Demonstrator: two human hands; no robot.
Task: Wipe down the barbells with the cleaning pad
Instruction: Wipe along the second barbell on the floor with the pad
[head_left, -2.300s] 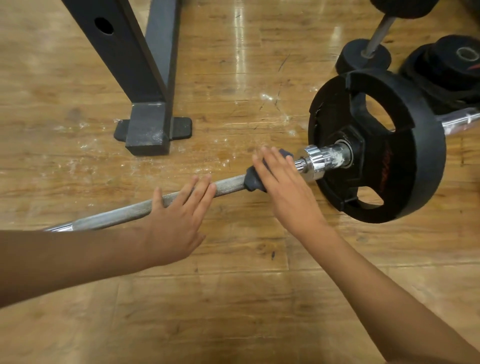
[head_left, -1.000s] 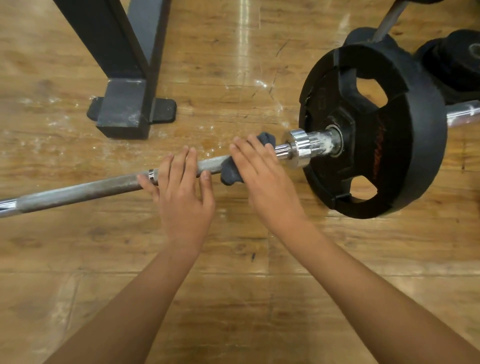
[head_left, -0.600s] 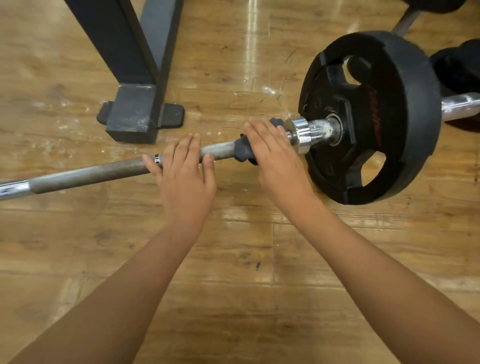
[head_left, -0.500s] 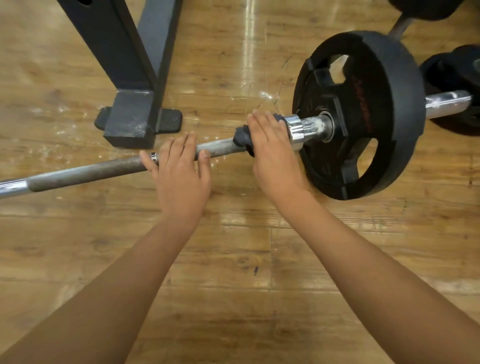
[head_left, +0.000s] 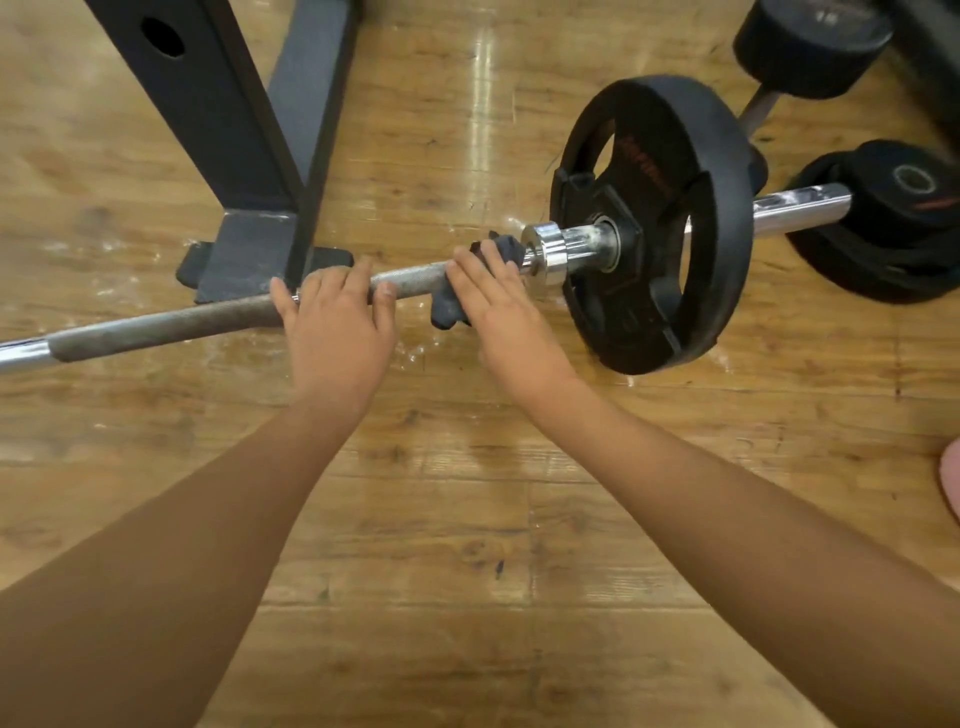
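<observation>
Right hand (head_left: 498, 301) presses dark crumpled pad (head_left: 449, 309) on knurled barbell (head_left: 218, 317)

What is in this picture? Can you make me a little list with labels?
Place: wooden floor
Bar: long metal barbell lying low across the floor
Weight: black round plate on the bar's right end
Left hand: resting on the bar, fingers over it
Right hand: pressing a dark cleaning pad around the bar near the shiny collar
Behind: black metal rack leg, more weights
</observation>
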